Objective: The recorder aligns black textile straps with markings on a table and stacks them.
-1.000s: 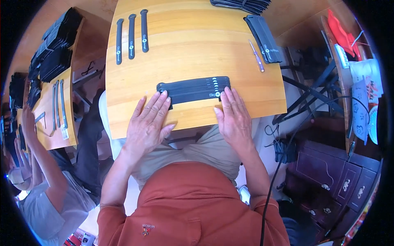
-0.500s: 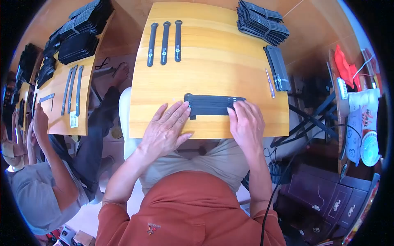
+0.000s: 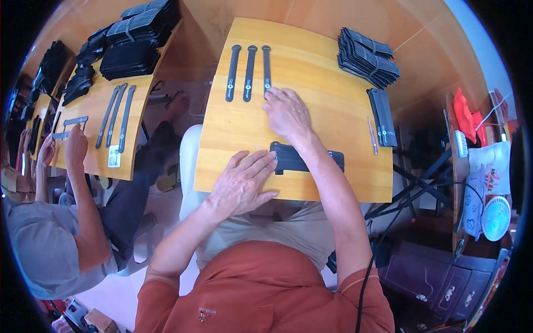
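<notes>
A small white rectangular label [image 3: 114, 157] lies at the near edge of the left wooden surface [image 3: 94, 119], beside black strips [image 3: 115, 115].

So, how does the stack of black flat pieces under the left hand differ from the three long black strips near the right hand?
The short stack of black flat pieces lies crosswise near the front edge of the wooden board; the three long black strips lie lengthwise at its far end. The pieces are piled together; the strips lie singly, side by side. The left hand presses on the stack; the right hand reaches the rightmost strip. Both are black and flat.
</notes>
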A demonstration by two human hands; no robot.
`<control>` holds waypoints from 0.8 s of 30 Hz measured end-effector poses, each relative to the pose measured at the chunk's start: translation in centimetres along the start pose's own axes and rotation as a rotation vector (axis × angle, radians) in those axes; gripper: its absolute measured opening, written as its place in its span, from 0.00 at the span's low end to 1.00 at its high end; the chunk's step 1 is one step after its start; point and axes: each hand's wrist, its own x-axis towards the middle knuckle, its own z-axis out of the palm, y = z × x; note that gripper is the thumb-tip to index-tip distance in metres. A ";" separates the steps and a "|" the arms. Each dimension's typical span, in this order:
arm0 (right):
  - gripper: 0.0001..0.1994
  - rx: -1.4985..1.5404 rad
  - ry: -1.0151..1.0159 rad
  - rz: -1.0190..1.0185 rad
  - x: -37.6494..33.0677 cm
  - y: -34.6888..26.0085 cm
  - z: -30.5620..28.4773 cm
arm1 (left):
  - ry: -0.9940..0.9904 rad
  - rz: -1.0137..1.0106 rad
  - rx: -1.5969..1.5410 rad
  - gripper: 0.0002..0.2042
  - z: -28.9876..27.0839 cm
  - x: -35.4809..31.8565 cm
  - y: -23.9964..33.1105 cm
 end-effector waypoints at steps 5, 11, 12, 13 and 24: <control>0.10 -0.017 0.047 0.031 -1.9 1.1 -1.3 | -0.001 -0.018 -0.021 0.33 0.1 0.0 -0.1; 0.11 -0.283 -0.135 0.065 -3.1 0.8 -3.6 | 0.016 -0.014 -0.031 0.32 0.1 0.1 -0.1; 0.11 -0.283 -0.131 0.068 -3.4 0.8 -3.9 | 0.018 -0.013 -0.030 0.32 0.2 0.1 -0.2; 0.12 -0.291 -0.137 0.088 -3.8 0.9 -4.3 | 0.017 -0.009 -0.029 0.32 0.1 0.1 -0.1; 0.07 0.150 0.355 0.188 -11.4 -1.0 -13.9 | 0.319 -0.126 -0.267 0.30 1.6 -1.2 0.1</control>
